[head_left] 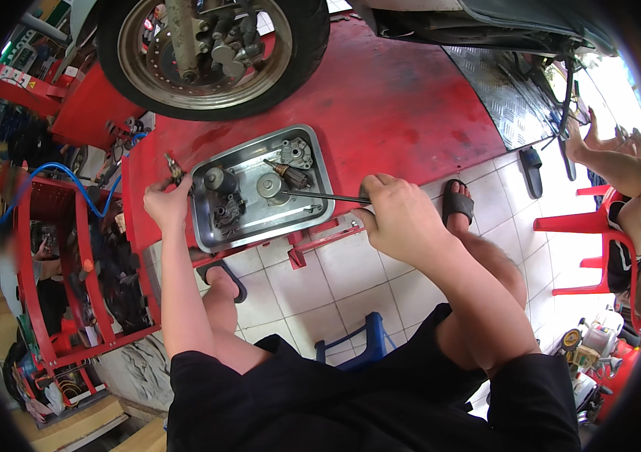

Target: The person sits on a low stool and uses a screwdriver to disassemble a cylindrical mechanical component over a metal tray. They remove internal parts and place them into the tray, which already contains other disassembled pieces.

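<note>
A shallow rectangular metal tray (260,239) lies on the red platform in front of me. Inside are a round metal can-shaped part (269,185), a darker cylindrical part (220,179), a small motor armature (295,178) and two cast metal pieces, one a cover (297,153) at the far right corner. My right hand (402,218) is closed round a long thin dark rod tool (331,197); its far end reaches the can-shaped part, its handle hidden by my fist. Beside the tray's left edge, my left hand (166,202) pinches a small metal part (174,167), partly hidden by my fingers.
A motorcycle's front wheel (301,71) stands on the red platform (403,98) just beyond the tray. Red shelving (83,279) and a blue hose (56,167) are at left. A blue stool (369,343) is below me; another person sits on a red chair (576,224) at right.
</note>
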A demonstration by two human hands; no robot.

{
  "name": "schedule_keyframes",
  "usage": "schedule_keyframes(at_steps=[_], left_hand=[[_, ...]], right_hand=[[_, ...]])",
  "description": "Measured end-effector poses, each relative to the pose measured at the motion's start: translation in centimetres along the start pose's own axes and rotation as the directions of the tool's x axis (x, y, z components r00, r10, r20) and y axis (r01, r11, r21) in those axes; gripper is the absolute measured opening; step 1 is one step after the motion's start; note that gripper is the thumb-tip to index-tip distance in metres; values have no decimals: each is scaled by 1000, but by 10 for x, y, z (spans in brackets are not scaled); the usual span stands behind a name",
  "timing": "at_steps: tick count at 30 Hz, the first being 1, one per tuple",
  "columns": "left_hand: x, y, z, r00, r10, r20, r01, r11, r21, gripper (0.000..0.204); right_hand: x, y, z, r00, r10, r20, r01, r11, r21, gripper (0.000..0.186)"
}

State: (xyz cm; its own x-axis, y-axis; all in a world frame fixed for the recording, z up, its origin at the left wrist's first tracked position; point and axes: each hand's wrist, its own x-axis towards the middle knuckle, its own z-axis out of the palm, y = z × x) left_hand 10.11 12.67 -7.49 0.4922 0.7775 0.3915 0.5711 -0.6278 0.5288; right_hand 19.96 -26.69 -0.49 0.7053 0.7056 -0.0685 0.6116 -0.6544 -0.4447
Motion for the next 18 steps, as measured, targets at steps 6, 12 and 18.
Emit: schedule_keyframes(at_steps=[6, 12, 18], left_hand=[[-63, 83, -19, 846, 534, 0, -531, 842, -90, 38], [-122, 122, -19, 659, 741, 131, -693, 665, -278, 41], [-119, 120, -18, 603, 798, 13, -756, 577, -309, 43]], right_hand=[[6, -16, -11, 997, 46, -54, -30, 962, 272, 42], [12, -27, 0, 990, 100, -99, -51, 910, 411, 42], [14, -27, 20, 992, 34, -123, 4, 955, 295, 37]])
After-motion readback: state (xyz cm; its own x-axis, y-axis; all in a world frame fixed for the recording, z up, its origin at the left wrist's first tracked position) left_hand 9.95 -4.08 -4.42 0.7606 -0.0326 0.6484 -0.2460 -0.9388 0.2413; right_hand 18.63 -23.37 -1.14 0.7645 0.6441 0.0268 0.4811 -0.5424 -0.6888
